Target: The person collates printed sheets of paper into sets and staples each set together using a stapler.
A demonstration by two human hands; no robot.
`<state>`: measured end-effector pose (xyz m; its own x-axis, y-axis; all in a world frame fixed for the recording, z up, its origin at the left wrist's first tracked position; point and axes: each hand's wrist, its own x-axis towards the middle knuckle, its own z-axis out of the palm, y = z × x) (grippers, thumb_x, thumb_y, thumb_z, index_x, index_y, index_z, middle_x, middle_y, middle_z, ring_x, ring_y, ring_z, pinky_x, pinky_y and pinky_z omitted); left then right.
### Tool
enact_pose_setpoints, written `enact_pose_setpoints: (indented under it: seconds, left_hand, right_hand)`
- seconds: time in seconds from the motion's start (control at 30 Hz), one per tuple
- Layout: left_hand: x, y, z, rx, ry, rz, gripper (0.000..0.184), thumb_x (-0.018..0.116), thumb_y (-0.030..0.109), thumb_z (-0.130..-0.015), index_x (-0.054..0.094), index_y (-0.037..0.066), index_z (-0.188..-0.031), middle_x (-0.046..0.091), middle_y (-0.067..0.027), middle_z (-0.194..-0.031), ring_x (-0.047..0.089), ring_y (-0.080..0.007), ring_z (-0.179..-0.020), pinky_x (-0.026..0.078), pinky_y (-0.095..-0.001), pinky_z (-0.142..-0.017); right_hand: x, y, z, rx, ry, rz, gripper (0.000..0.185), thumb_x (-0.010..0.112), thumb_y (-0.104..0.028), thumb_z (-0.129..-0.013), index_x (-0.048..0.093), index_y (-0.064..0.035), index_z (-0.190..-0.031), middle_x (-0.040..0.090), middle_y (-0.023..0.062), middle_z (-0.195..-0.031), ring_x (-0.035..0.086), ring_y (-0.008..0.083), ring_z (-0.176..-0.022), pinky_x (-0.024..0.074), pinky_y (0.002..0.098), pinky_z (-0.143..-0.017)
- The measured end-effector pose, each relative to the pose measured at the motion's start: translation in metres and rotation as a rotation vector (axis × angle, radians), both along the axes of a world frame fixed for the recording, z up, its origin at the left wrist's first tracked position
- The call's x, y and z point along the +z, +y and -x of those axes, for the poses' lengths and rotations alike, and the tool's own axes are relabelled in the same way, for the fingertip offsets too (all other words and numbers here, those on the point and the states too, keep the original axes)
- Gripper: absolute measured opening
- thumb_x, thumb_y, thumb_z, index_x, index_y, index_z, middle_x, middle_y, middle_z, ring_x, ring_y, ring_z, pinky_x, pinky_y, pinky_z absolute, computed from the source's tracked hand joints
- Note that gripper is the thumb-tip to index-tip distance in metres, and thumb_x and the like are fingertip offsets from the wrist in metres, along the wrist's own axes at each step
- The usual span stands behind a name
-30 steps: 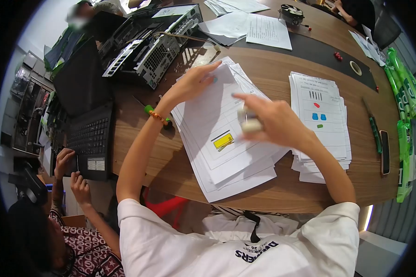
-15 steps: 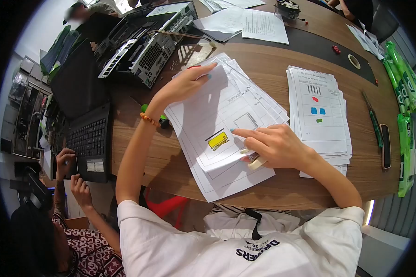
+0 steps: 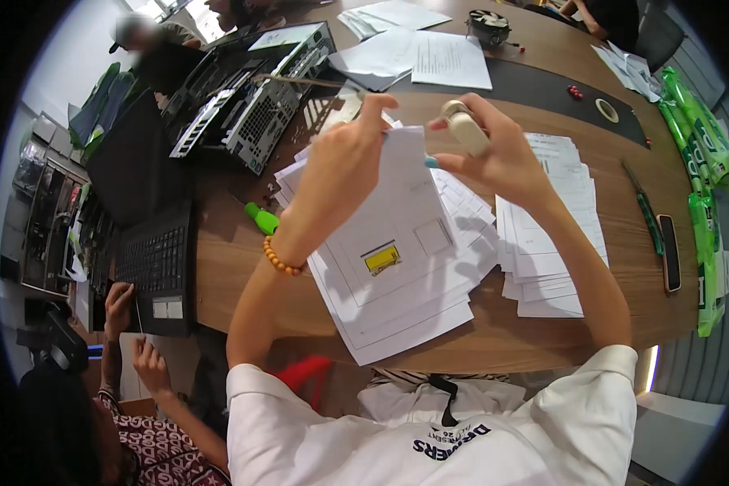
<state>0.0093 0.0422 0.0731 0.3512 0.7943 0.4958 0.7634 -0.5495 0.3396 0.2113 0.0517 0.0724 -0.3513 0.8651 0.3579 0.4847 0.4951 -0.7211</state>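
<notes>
My left hand point(image 3: 347, 166), bent at the fingers, grips the top edge of a white printed sheet point(image 3: 381, 219) that carries a yellow picture. That sheet is raised at its top over a loose stack of papers point(image 3: 364, 328). Just right of the sheet's top edge is my right hand point(image 3: 498, 154), holding a small cream-coloured object point(image 3: 466, 130), perhaps a stapler, between thumb and fingers. A second stack of sheets point(image 3: 552, 243) lies to the right, partly behind my right forearm.
An open computer case point(image 3: 271, 105) and a laptop point(image 3: 155, 259) stand on the left, with a person's hands point(image 3: 150, 364) near the laptop. A green-handled tool point(image 3: 261, 217) lies beside my left wrist. On the right are a phone point(image 3: 670, 255), pliers point(image 3: 650, 215) and green packs point(image 3: 705, 202).
Both hands have come closer together at the top of the stack. The printed sheet's top has been lifted, and the cream object has moved up with my right hand.
</notes>
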Motion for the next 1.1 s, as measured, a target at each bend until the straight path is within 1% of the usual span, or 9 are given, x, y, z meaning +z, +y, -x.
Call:
enact_pose_setpoints:
  seconds: [0.07, 0.2, 0.27, 0.33, 0.4, 0.47, 0.53, 0.8, 1.1]
  left_hand:
    - [0.005, 0.001, -0.009, -0.066, -0.006, 0.016, 0.031, 0.049, 0.0, -0.083, 0.04, 0.008, -0.112, 0.063, -0.0171, -0.083, 0.061, -0.0348, -0.077, 0.046, -0.0396, -0.066]
    - [0.013, 0.011, -0.004, -0.043, 0.135, -0.014, 0.045, 0.057, 0.005, -0.079, 0.037, 0.008, -0.119, 0.065, -0.0122, -0.088, 0.061, -0.0301, -0.082, 0.048, -0.0362, -0.072]
    - [0.027, 0.02, 0.019, -0.007, -0.051, -0.101, 0.037, 0.065, 0.017, -0.078, 0.053, 0.004, -0.11, 0.058, -0.0146, -0.111, 0.056, -0.029, -0.101, 0.041, -0.0369, -0.089]
    - [0.029, 0.034, 0.047, 0.08, -0.15, -0.37, 0.06, 0.065, 0.033, -0.078, 0.039, 0.003, -0.124, 0.061, -0.0142, -0.103, 0.058, -0.0295, -0.093, 0.039, -0.038, -0.089]
    - [0.019, 0.038, 0.067, -0.078, -0.418, 0.056, 0.056, 0.047, 0.043, -0.089, 0.045, -0.002, -0.122, 0.058, -0.017, -0.11, 0.057, -0.0245, -0.102, 0.04, -0.0356, -0.091]
    - [-0.002, 0.035, 0.063, -0.34, -0.86, 0.612, 0.051, 0.04, 0.039, -0.093, 0.048, -0.004, -0.119, 0.058, -0.0159, -0.108, 0.057, -0.0215, -0.101, 0.042, -0.0321, -0.091]
    - [-0.022, 0.033, 0.058, -0.428, -0.896, 0.716, 0.045, 0.039, 0.033, -0.095, 0.049, -0.004, -0.119, 0.06, -0.013, -0.106, 0.058, -0.0149, -0.098, 0.044, -0.0266, -0.087]
    - [-0.019, 0.019, 0.03, -0.189, -0.975, 0.288, 0.025, 0.049, 0.017, -0.092, 0.058, 0.001, -0.109, 0.065, -0.0077, -0.088, 0.063, -0.0108, -0.076, 0.051, -0.0202, -0.064]
    - [-0.023, 0.017, 0.024, -0.176, -0.981, 0.051, 0.011, 0.061, 0.003, -0.082, 0.06, 0.001, -0.092, 0.064, -0.0042, -0.081, 0.061, -0.0086, -0.076, 0.05, -0.0196, -0.067]
  right_hand:
    - [-0.015, 0.024, 0.006, 0.129, 0.241, 0.011, 0.035, 0.073, -0.012, -0.065, 0.054, 0.0004, -0.092, 0.06, 0.0103, -0.078, 0.058, 0.0174, -0.067, 0.0463, 0.0298, -0.062]
    - [-0.011, 0.028, 0.005, 0.033, 0.283, 0.299, 0.031, 0.072, -0.005, -0.068, 0.054, -0.0035, -0.094, 0.053, -0.0011, -0.076, 0.049, 0.0047, -0.064, 0.0405, 0.0216, -0.052]
    - [-0.012, 0.034, -0.01, 0.011, 0.344, 0.352, 0.032, 0.072, -0.007, -0.068, 0.054, -0.0039, -0.094, 0.053, 0.0, -0.075, 0.049, 0.0045, -0.063, 0.038, 0.0202, -0.047]
    - [-0.011, 0.035, -0.027, 0.007, 0.622, 0.356, 0.032, 0.072, -0.009, -0.069, 0.055, -0.0047, -0.096, 0.053, 0.0005, -0.075, 0.049, 0.0057, -0.062, 0.038, 0.0194, -0.047]
    - [-0.01, 0.037, -0.034, -0.055, 0.656, 0.307, 0.028, 0.07, -0.006, -0.069, 0.056, -0.0042, -0.093, 0.051, -0.0002, -0.066, 0.045, 0.0055, -0.052, 0.0358, 0.0191, -0.044]
    - [-0.01, 0.036, -0.041, -0.124, 0.63, 0.311, 0.026, 0.069, -0.007, -0.07, 0.055, -0.0047, -0.092, 0.052, 0.0005, -0.067, 0.046, 0.0058, -0.053, 0.036, 0.0193, -0.045]
    - [-0.01, 0.035, -0.044, -0.105, 0.614, 0.324, 0.026, 0.069, -0.008, -0.071, 0.055, -0.0051, -0.091, 0.052, 0.0009, -0.068, 0.045, 0.0059, -0.054, 0.0362, 0.0192, -0.045]
    - [-0.019, 0.032, -0.042, -0.096, 0.595, 0.355, 0.024, 0.07, -0.01, -0.071, 0.055, -0.006, -0.089, 0.053, 0.0007, -0.068, 0.045, 0.0049, -0.054, 0.0366, 0.0188, -0.045]
    - [-0.016, 0.033, -0.047, 0.017, 0.452, 0.314, 0.022, 0.067, -0.002, -0.071, 0.056, -0.0053, -0.088, 0.054, 0.0009, -0.07, 0.047, 0.0052, -0.056, 0.0387, 0.0201, -0.047]
